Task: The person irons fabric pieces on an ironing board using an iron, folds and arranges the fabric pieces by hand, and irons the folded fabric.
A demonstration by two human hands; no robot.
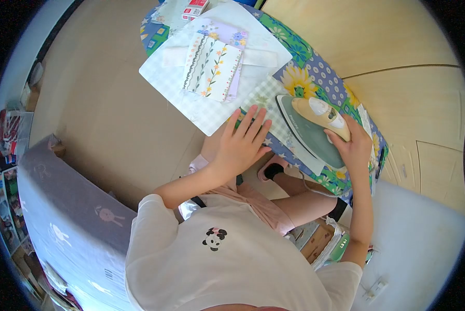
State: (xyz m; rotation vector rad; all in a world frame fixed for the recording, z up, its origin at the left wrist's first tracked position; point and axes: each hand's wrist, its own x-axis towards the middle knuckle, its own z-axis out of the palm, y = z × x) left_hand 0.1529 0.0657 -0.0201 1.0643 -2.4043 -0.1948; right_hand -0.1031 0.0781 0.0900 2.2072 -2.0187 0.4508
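My right hand is wrapped round the cream handle of a clothes iron, whose tip points up and left. Beneath the iron and beside it lies a pale green-and-white checked piece, partly hidden by the iron. Fingers spread, my left hand rests at the board's near edge, its fingertips by that checked piece. All of this is on an ironing board with a blue, green and yellow floral cover. Left of the iron, a white sheet carries a flower-patterned piece on top of a lilac one.
A red-and-white box sits at the board's far end. The iron's cord hangs off the near edge. Pale cabinet doors stand along the right. At lower left is a bed or covered furniture; a box sits on the floor.
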